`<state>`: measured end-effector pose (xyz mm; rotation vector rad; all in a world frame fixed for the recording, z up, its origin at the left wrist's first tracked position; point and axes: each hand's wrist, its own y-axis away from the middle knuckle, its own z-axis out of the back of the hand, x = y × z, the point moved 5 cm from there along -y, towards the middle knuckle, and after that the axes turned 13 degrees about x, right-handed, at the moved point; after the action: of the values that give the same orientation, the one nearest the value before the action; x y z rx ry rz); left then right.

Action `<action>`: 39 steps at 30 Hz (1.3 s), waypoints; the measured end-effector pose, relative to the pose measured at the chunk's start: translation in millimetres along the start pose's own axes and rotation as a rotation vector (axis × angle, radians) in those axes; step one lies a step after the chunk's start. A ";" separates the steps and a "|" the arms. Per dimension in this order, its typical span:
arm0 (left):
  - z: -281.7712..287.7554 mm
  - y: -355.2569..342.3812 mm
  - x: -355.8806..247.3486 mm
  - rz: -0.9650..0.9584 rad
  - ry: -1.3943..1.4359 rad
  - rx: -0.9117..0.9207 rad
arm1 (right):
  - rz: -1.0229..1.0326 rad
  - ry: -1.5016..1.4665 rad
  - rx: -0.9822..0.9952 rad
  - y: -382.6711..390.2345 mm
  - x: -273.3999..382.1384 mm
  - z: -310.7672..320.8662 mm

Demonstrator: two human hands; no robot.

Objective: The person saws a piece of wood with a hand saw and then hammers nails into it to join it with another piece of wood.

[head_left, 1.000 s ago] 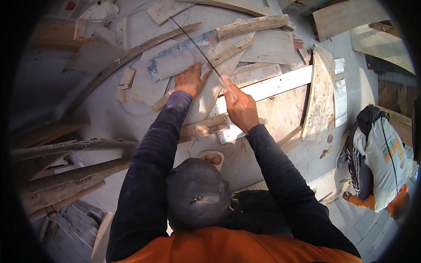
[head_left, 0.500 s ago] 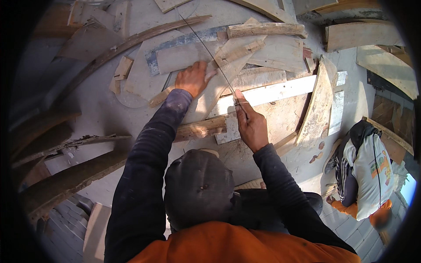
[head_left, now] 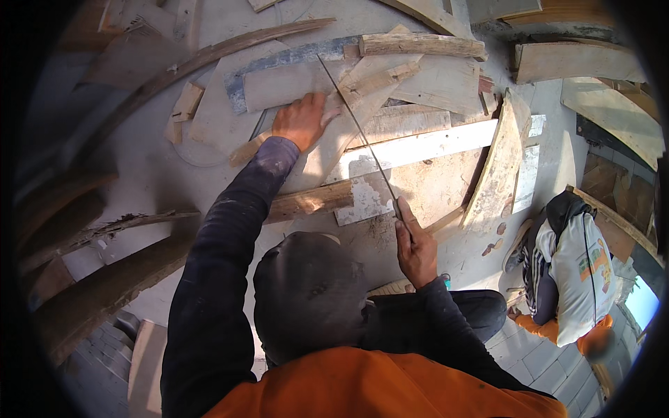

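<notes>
My right hand (head_left: 418, 252) is closed round the handle of a handsaw (head_left: 364, 136), whose long thin blade shows edge-on. The blade slants up and left across the pile of boards, its tip over a pale grey board (head_left: 282, 85). My left hand (head_left: 301, 120) lies palm down on the boards left of the blade, fingers stretched out and thumb apart. A tan plank (head_left: 380, 83) runs slantwise under the blade beside that hand. Below it lies a white-painted strip (head_left: 435, 148). Whether the teeth touch wood cannot be made out.
A thick wooden batten (head_left: 423, 46) lies at the far side of the pile, a worn plank (head_left: 491, 167) at its right. Dark curved beams (head_left: 118, 279) stand at the left. On the right, a person carrying a white sack (head_left: 585, 279) is bent over near more boards (head_left: 578, 59).
My right hand has drawn the saw back toward me and to the right, so its tip sits nearer. My left hand stays on the boards.
</notes>
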<state>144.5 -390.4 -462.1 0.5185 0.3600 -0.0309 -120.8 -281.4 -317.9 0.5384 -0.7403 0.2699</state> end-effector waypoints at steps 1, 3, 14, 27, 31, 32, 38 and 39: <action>0.0 0.8 -0.7 -0.003 0.010 -0.001 | -0.026 0.009 0.010 -6.7 -5.5 -3.9; 0.4 0.5 0.4 -0.007 0.012 0.034 | 0.025 0.015 -0.005 -23.0 -8.0 -8.7; 1.4 -0.1 1.6 0.000 0.076 0.015 | -0.215 0.105 0.108 -28.4 -15.2 -16.0; -25.9 34.0 10.3 -0.060 -0.017 -0.073 | -0.138 0.008 0.072 32.5 -29.9 -12.9; -27.1 27.3 16.2 -0.082 -0.003 -0.029 | -0.134 -0.040 0.068 57.1 -36.0 -5.7; -28.0 27.4 16.5 -0.079 -0.004 0.010 | -0.137 -0.045 0.050 58.8 -37.4 -5.0; -16.6 29.9 13.0 -0.052 0.007 0.029 | 0.021 0.058 0.029 -27.2 -20.9 -23.6; -15.8 30.6 11.1 -0.052 0.009 0.042 | 0.064 0.045 0.021 -25.0 -17.8 -24.6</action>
<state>153.4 -355.3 -464.0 0.5513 0.3826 -0.0870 -109.1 -289.4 -354.7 0.5275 -0.7124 0.3488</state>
